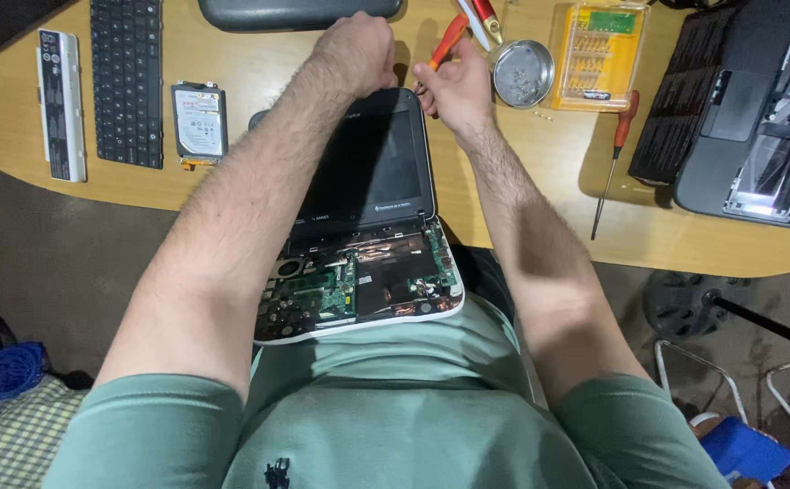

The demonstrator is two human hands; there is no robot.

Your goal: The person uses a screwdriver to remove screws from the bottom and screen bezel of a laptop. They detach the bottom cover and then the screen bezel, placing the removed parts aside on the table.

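A small opened laptop [368, 172] leans from my lap against the wooden table edge, its screen dark and its base stripped to the green circuit board [322, 290]. My left hand [354, 50] grips the top edge of the screen lid. My right hand [454, 86] is closed around an orange-handled tool [447, 41] at the lid's upper right corner; the tool's tip is hidden.
On the table lie a removed black keyboard [128, 77], a white battery bar [60, 104], a hard drive [198, 122], a round metal dish of screws [522, 74], a yellow bit case [599, 54], a red-handled screwdriver [614, 158] and another dismantled laptop [748, 109].
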